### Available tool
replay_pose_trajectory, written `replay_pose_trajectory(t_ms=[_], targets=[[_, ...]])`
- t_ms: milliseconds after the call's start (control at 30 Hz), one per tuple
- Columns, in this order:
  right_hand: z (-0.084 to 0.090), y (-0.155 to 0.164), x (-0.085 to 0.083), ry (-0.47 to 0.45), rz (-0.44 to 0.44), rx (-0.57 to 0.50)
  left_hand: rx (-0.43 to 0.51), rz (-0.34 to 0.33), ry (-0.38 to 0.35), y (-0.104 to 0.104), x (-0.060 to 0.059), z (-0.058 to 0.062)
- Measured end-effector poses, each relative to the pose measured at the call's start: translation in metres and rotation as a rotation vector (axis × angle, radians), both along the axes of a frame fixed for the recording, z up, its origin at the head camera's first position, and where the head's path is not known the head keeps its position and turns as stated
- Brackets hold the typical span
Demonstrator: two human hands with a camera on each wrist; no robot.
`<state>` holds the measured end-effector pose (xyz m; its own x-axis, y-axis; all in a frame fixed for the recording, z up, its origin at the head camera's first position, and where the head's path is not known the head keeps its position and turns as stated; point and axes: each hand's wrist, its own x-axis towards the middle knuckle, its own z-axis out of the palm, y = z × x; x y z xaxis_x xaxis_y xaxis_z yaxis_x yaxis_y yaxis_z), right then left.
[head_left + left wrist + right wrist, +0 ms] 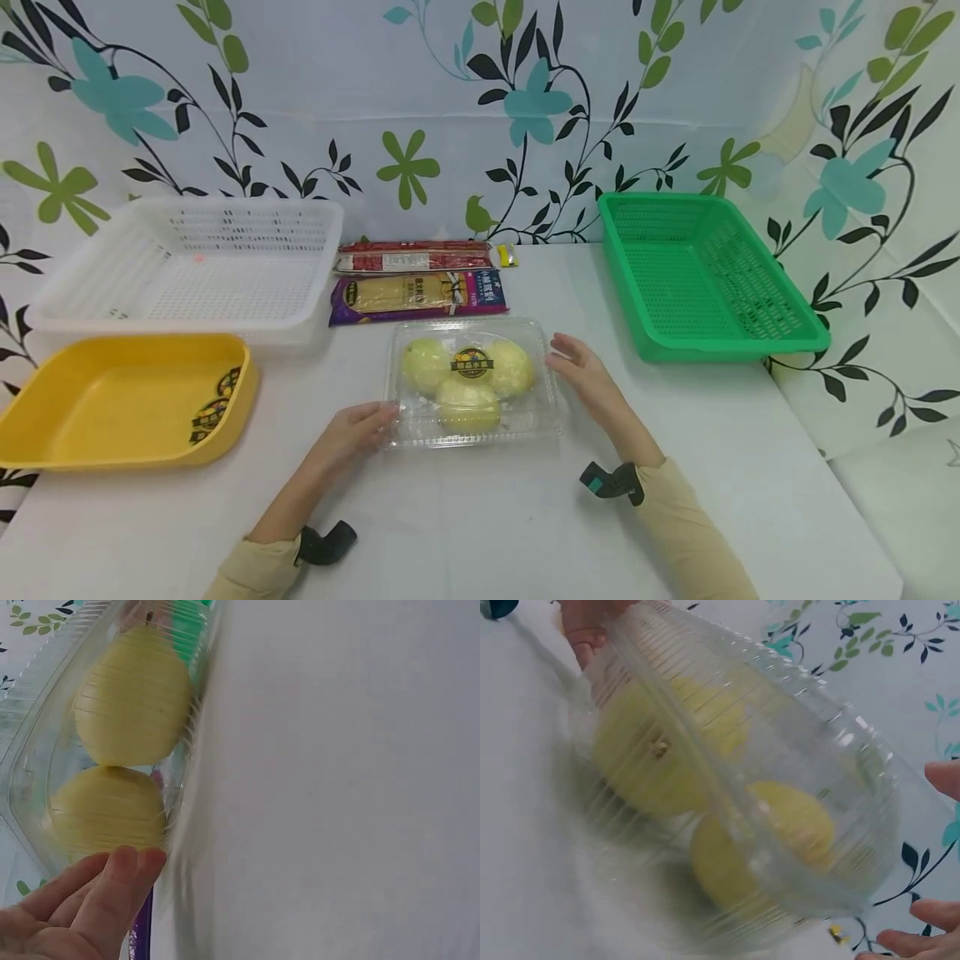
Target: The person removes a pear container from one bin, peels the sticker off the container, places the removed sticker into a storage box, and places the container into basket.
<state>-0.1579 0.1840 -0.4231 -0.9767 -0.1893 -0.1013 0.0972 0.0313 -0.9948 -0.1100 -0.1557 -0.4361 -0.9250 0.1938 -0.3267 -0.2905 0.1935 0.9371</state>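
Centrally placed on the white table (480,533): a clear plastic clamshell box (472,383) with three yellow-green fruits (467,379) and a dark round label (472,362) on the lid. Lid apparently closed; box flat on the table, not lifted. Left hand (358,431) at the box's near-left corner, fingers held straight and close together, tips touching the rim, as seen in the left wrist view (112,889). Right hand (585,379) just beside the box's right edge, fingers relaxed and slightly spread; contact with the plastic hard to tell from the head view, and in the right wrist view only fingertips (945,780) showing, apart from the shell. Judged as an early stage: box framed between both hands, no firm grip closed on it yet, lifting and placing seemingly all left to do.

Behind the box, touching or nearly so: a purple noodle packet (416,296), and behind that a red packet (408,257) with a small yellow item (507,255) at its right end. Left of the box: a yellow tray (45,442) with stickers inside; beyond it a white perforated basket (187,267). Right of the box, well apart: a green basket (750,346). Nothing between the box and either side's containers; only the packets crowding the far side.
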Motion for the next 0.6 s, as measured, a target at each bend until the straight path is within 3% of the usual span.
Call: replay_pose_trajectory(t_ms=[133,267,367,467,600], targets=[[0.019,-0.003,-0.002,0.273,-0.091,0.033,-0.161,0.036,0.138,0.001,0.0,0.002],[0.04,-0.018,0.0,0.475,-0.099,0.056,-0.166,0.083,0.24,0.003,0.003,0.002],[0.055,-0.036,0.003,0.539,-0.094,0.077,-0.097,0.106,0.288,0.004,0.005,0.002],[0.068,-0.053,0.01,0.545,-0.089,0.096,0.005,0.105,0.338,0.004,0.006,0.0],[0.062,-0.07,0.01,0.524,-0.082,0.095,0.087,0.079,0.396,0.004,0.007,-0.006]])
